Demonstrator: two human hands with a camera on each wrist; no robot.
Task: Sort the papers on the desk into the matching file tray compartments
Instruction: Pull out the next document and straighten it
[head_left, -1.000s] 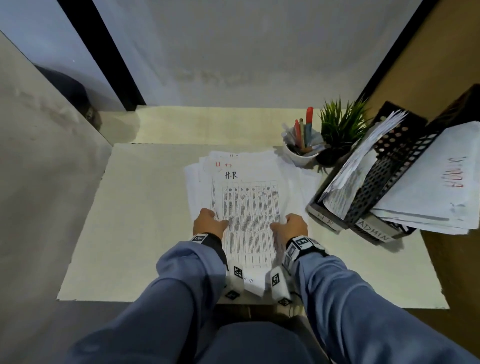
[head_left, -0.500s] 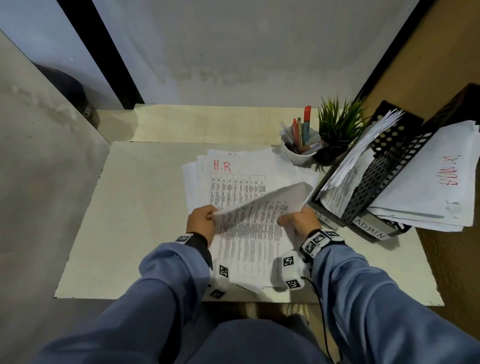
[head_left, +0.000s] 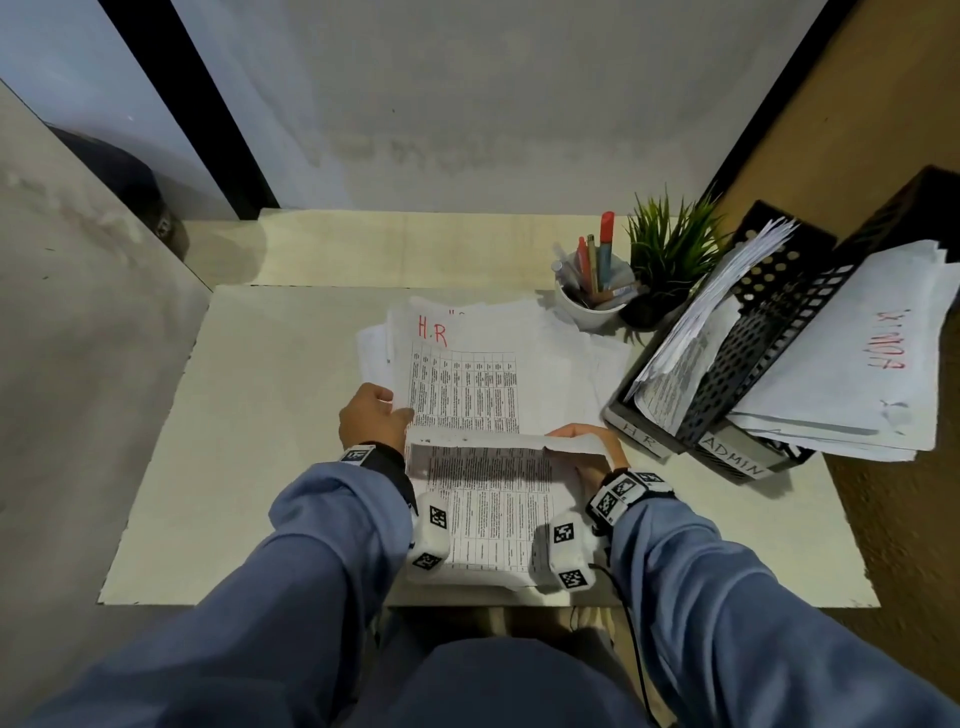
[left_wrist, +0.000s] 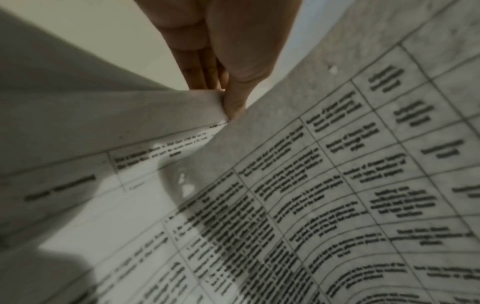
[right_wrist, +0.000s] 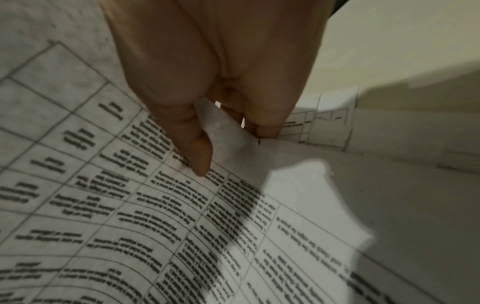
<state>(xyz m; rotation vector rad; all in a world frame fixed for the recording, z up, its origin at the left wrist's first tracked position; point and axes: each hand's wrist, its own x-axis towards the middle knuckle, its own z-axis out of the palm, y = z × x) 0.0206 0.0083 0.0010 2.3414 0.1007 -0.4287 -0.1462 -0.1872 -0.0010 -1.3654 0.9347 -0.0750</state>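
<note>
A loose pile of printed papers (head_left: 498, 364) lies mid-desk; its exposed top sheet bears "H.R" in red. Both hands hold one printed table sheet (head_left: 493, 499) lifted off the pile, its far edge curled back toward me. My left hand (head_left: 400, 413) pinches the sheet's left edge between thumb and fingers (left_wrist: 233, 98). My right hand (head_left: 587, 441) pinches the right edge, thumb (right_wrist: 200, 156) on top. The black file tray (head_left: 769, 332) stands at the right, with labels "HR" (head_left: 636, 434) and "ADMIN" (head_left: 732, 457); both compartments hold papers.
A white cup of pens (head_left: 589, 306) and a small green plant (head_left: 670, 254) stand behind the pile, left of the tray. Sheets stick out of the ADMIN compartment (head_left: 857, 374) toward me. A wall panel (head_left: 93, 332) borders the desk's left side.
A second ago both hands lay on the flat pile. They have since lifted its top sheet and curled it toward me, uncovering the red "H.R" sheet below.
</note>
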